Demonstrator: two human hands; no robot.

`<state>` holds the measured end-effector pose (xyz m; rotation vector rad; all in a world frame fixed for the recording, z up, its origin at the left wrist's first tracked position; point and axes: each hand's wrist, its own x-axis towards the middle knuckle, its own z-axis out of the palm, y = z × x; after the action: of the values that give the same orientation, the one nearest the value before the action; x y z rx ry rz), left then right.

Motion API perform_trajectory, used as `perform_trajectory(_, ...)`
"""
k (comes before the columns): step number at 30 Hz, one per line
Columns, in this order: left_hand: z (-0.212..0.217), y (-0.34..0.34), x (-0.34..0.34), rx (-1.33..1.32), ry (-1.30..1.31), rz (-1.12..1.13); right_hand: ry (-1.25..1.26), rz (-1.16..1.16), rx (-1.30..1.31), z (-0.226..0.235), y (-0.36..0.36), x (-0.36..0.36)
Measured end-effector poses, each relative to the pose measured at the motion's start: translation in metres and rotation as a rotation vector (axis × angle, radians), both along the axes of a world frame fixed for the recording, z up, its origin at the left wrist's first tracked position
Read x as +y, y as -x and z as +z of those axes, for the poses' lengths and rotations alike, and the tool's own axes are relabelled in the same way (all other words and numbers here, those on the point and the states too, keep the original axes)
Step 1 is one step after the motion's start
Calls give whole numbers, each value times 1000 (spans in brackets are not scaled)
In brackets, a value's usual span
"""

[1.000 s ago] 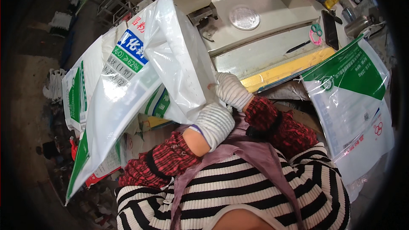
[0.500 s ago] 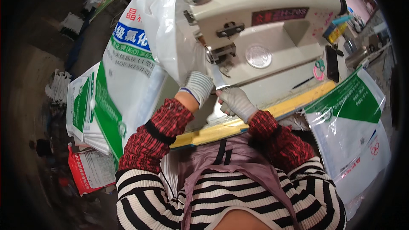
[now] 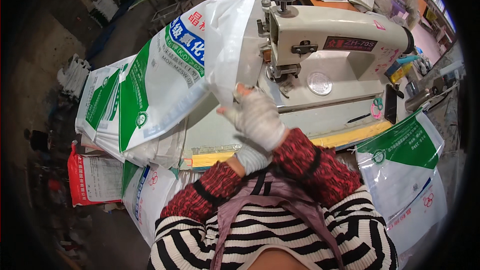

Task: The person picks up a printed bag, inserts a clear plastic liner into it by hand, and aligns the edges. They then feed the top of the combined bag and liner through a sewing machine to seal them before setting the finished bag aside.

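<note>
A: Two gloved hands are seen together at the white woven plastic sack with green and blue printing (image 3: 165,77). What has changed?

B: The sack has been lifted clear of the cream industrial sewing machine (image 3: 330,45), left of its needle. Its corner is pinched shut in the right hand (image 3: 257,115); the left hand (image 3: 248,159) is hidden beneath, grip not discernible.

A: Packages?

B: A stack of matching sacks (image 3: 102,102) lies left of the hands, a red-edged bag (image 3: 92,180) lower left, a green-cornered sack (image 3: 407,162) right.

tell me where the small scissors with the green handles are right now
In the head view the green-handled scissors lie on the right side of the sewing table, beside a black flat object and below the sewing machine arm.
</note>
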<state>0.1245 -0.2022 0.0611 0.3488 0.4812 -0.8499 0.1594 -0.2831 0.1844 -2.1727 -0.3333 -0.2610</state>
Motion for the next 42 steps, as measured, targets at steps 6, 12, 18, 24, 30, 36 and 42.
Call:
perform_trajectory(6,3,-13,101,-799,-654,118,-481,20,-21,-5,-31,-12)
perform_trajectory(12,28,-93,229,-512,-608,896,-749,19,86,21,-3,-41)
perform_trajectory(18,67,-94,432,-304,-1040,1054,-269,45,-237,49,73,-19)
perform_trajectory(24,84,-25,291,-497,-450,749,-224,124,-82,-33,94,30)
perform_trajectory(30,-19,30,267,-1197,-1812,64,269,324,-276,-62,108,57)
perform_trajectory(36,-20,48,293,-398,-1089,655,592,696,-38,-58,128,82)
perform_trajectory(42,-9,117,216,-316,-453,791,370,793,-228,-3,138,85)
